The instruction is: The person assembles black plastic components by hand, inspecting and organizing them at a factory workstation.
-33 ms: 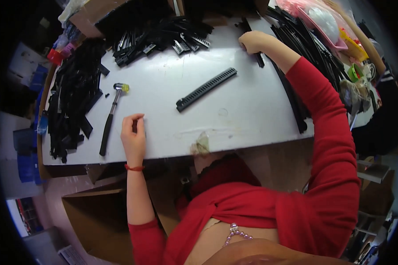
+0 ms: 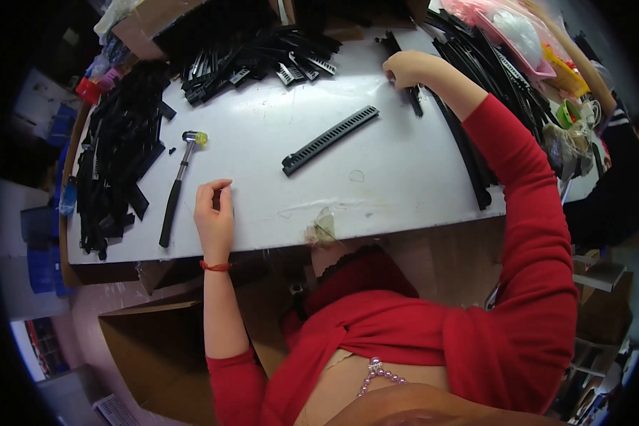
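At the far right of the table my right hand [image 2: 405, 69] is closed around a dark narrow strip [image 2: 415, 103], whose ends show above and below the fingers. Its underside and the exact grip are hidden. My left hand [image 2: 213, 219] rests near the front edge, fingers loosely curled in, with nothing visible in them. A black slotted plastic strip [image 2: 330, 140] lies slantwise in the middle of the white table [image 2: 263, 142], apart from both hands. To the left of my left hand lies a mallet [image 2: 181, 181] with a black handle and a yellow-tipped head.
Black strips are heaped at the left [image 2: 113, 163] and at the back [image 2: 263, 60]. Long black strips [image 2: 500, 92] line the right side, beside a pink tray [image 2: 543, 69]. Cardboard boxes stand behind. An open cardboard box [image 2: 149, 348] sits below the table. Another person's arm [image 2: 571, 39] shows at right.
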The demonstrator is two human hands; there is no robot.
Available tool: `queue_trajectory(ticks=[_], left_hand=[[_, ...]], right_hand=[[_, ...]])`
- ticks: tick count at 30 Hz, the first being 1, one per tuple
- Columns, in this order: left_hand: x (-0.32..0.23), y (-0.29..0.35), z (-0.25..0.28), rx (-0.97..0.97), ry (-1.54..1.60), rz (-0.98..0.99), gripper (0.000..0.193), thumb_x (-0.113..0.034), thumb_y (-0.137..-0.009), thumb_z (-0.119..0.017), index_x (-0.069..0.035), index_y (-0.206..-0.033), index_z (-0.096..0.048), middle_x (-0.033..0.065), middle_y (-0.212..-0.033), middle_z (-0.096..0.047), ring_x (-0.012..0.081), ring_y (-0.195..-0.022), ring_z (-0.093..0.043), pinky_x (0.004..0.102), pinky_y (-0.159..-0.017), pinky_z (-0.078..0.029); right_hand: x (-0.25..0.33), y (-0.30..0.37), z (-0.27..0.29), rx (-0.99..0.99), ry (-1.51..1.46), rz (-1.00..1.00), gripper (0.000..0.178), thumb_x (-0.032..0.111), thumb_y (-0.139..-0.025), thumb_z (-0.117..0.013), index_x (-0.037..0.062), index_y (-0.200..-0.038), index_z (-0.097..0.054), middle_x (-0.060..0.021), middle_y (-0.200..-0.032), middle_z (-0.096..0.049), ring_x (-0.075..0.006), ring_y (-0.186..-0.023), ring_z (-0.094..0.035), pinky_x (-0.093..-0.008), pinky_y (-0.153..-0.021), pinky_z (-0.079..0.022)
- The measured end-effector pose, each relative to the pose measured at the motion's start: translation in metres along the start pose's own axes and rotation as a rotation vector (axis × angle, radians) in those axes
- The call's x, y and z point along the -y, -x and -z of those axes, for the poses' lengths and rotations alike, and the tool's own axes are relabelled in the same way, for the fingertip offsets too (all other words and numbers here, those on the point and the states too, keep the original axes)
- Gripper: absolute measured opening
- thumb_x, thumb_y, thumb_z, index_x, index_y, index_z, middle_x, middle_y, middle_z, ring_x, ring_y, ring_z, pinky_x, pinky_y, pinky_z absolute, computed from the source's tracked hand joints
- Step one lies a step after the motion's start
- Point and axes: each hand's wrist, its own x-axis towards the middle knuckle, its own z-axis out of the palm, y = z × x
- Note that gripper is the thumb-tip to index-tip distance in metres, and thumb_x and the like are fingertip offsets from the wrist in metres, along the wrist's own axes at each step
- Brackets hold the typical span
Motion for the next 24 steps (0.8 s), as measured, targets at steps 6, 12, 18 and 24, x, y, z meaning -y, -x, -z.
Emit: queue_trajectory(ticks=[6, 12, 18, 24], left_hand=[[0.006, 0.004, 0.001, -0.037, 0.071, -0.027, 0.010, -0.005, -0.094, -0.057, -0.001, -0.099, -0.065, 0.0076, -0.093, -0.061, 0.0167, -0.080, -0.058, 0.0278, -0.071, -0.047], [-0.005, 0.003, 0.001, -0.025, -0.009, -0.059, 0.009, -0.002, -0.093, -0.057, 0.000, -0.097, -0.064, 0.0100, -0.091, -0.061, 0.0184, -0.077, -0.059, 0.0278, -0.066, -0.048], [-0.001, -0.002, 0.002, -0.001, 0.020, 0.060, 0.009, -0.002, -0.092, -0.057, 0.000, -0.097, -0.064, 0.0087, -0.091, -0.062, 0.0160, -0.074, -0.059, 0.0272, -0.066, -0.049], [-0.007, -0.005, 0.002, 0.005, 0.145, 0.178, 0.011, -0.004, -0.093, -0.057, 0.000, -0.099, -0.065, 0.0076, -0.089, -0.064, 0.0140, -0.075, -0.060, 0.0259, -0.067, -0.048]], right_hand=[[-0.011, -0.020, 0.009, -0.525, -0.041, 0.147, 0.030, 0.027, -0.083, -0.067, 0.0097, -0.107, -0.070, -0.0114, -0.107, -0.068, -0.0306, -0.103, -0.063, -0.0412, -0.090, -0.051], [-0.048, -0.160, 0.004, -0.694, -0.186, -0.117, 0.029, 0.018, -0.089, -0.056, 0.0048, -0.112, -0.068, -0.0189, -0.108, -0.068, -0.0341, -0.103, -0.064, -0.0435, -0.091, -0.051], [-0.053, -0.241, -0.022, -0.634, -0.200, -0.250, 0.046, 0.008, -0.089, -0.047, 0.0065, -0.134, -0.053, -0.0247, -0.128, -0.057, -0.0389, -0.117, -0.057, -0.0434, -0.098, -0.048], [-0.062, -0.217, 0.012, -0.424, -0.155, -0.157, 0.053, 0.019, -0.085, -0.050, 0.0129, -0.138, -0.052, -0.0229, -0.125, -0.061, -0.0319, -0.097, -0.067, -0.0433, -0.088, -0.053]])
